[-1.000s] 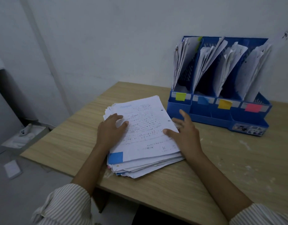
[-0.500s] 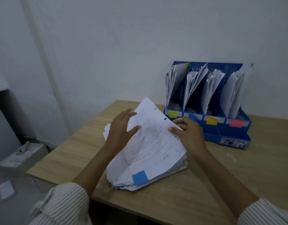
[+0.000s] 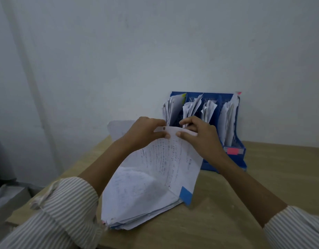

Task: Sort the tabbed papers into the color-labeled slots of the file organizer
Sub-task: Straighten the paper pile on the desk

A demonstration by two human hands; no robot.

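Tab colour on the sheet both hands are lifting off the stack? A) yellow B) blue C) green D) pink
B: the white handwritten sheet, pinched at its far edge by the left hand and right hand, carries a blue sticky tab at its near corner.

Single head-worn wide-angle view, facing forward and slightly down, close over the desk (image 3: 263, 186), hands (image 3: 146, 133) near centre, wall (image 3: 155, 51) filling the upper half
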